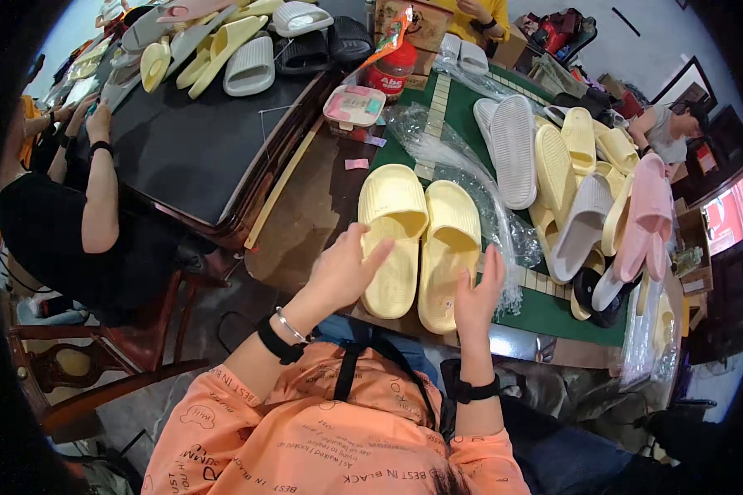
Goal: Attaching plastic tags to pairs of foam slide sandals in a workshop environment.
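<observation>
A pair of pale yellow slide slippers lies side by side before me at the near table edge, toes pointing away. At the outer side of the left slide [388, 276] is my left hand [343, 268], open, its thumb reaching over the footbed's edge. My right hand [480, 297] is open beside the right slide [437, 289], fingers stretched upward and thumb near its outer edge. Neither hand is wrapped round a slide; whether the fingertips touch them I cannot tell. Clear plastic bags [491, 198] are strewn just beyond and to the right of the pair.
Grey, yellow and pink slides [582, 227] are heaped on the green mat [553, 318] at right. A red-lidded jar [390, 70] and a lidded food box [353, 107] stand beyond. At left, a person in black [58, 235] works at a dark table [198, 157] bearing more slides.
</observation>
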The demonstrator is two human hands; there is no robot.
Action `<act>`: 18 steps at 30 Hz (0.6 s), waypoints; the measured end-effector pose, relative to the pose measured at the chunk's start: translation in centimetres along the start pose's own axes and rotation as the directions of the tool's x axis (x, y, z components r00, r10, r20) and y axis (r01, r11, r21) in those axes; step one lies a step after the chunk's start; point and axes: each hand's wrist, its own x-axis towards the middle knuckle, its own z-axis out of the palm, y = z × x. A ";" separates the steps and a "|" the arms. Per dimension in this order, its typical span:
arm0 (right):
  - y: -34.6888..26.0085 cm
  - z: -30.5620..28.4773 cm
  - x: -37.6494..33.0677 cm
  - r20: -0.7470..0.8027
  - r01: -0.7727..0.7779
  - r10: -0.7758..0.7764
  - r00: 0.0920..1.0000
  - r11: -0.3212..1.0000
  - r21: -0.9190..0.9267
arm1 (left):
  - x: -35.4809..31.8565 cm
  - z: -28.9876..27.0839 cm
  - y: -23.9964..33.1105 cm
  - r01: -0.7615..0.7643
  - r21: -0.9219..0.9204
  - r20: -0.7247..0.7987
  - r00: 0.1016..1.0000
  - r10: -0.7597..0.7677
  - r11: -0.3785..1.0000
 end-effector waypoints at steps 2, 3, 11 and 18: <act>-3.2 -1.1 0.2 0.112 -0.020 0.000 0.994 0.983 0.180 | 0.4 -1.3 -0.2 0.154 -0.831 0.270 0.952 0.145 0.534; -4.1 -1.2 -0.1 0.205 -0.052 -0.021 0.979 0.937 0.345 | 0.4 -2.3 0.4 0.161 -0.828 0.281 0.948 0.148 0.536; -8.6 -0.3 -1.7 0.923 -0.924 -0.126 0.363 0.080 0.375 | 1.6 -3.0 2.2 0.352 -0.910 0.325 0.934 0.150 -0.221; -6.6 -0.1 -1.9 0.899 -0.898 0.049 0.436 -0.041 0.438 | 10.4 1.1 0.0 -0.083 -0.836 -0.052 0.996 0.074 0.542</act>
